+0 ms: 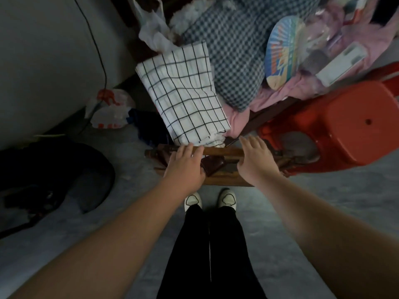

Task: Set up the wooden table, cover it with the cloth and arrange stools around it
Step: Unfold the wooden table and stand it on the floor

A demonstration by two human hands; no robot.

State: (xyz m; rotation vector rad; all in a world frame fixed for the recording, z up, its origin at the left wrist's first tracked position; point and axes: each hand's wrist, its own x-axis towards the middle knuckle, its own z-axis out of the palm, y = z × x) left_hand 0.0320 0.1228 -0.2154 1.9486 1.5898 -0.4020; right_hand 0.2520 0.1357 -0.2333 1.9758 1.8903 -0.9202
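Observation:
A folded wooden table (220, 151) stands on edge on the floor in front of my feet, brown slats and a dark hinge plate showing. My left hand (186, 162) rests on its top rail with the fingers laid over the wood. My right hand (254, 157) hovers at the rail's right end, fingers straight and spread. A folded white cloth with a black grid (183, 91) lies on a bed edge just behind the table. Red plastic stools (336, 124) stand stacked to the right, close to the table's right end.
A blue checked pillow (233, 52), pink bedding (302, 87) and a colourful hand fan (285, 50) lie on the bed. A white wall with a black cable (95, 44) is at the left, plastic bags (110, 111) below it. Dark bags (49, 182) sit on the grey floor at left.

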